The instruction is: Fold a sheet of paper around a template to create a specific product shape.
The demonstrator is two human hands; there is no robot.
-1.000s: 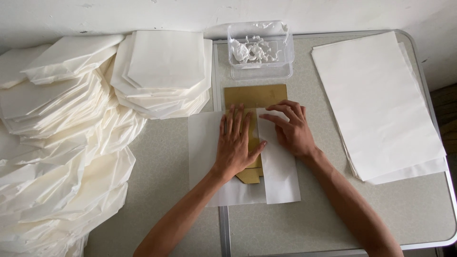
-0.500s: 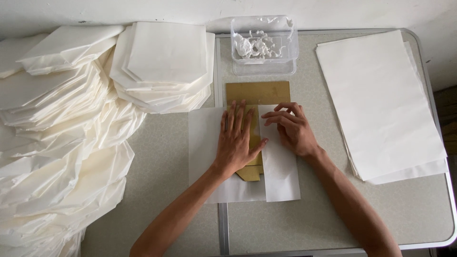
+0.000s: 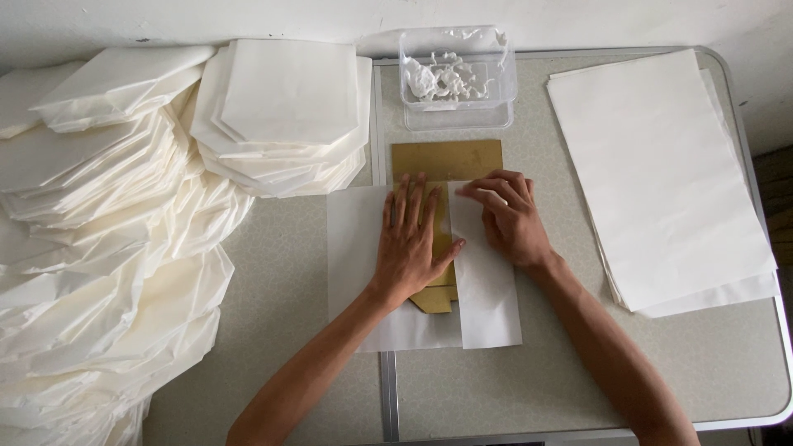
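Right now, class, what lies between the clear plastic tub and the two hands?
In the head view, the brown card template lies between the tub and both hands, partly under the white sheet.

A sheet of thin white paper [image 3: 355, 248] lies flat on the table, its right part folded over into a narrow upright flap. Under it sits a flat brown cardboard template [image 3: 446, 159], its far end sticking out beyond the paper's far edge, a corner showing nearer between the folds.
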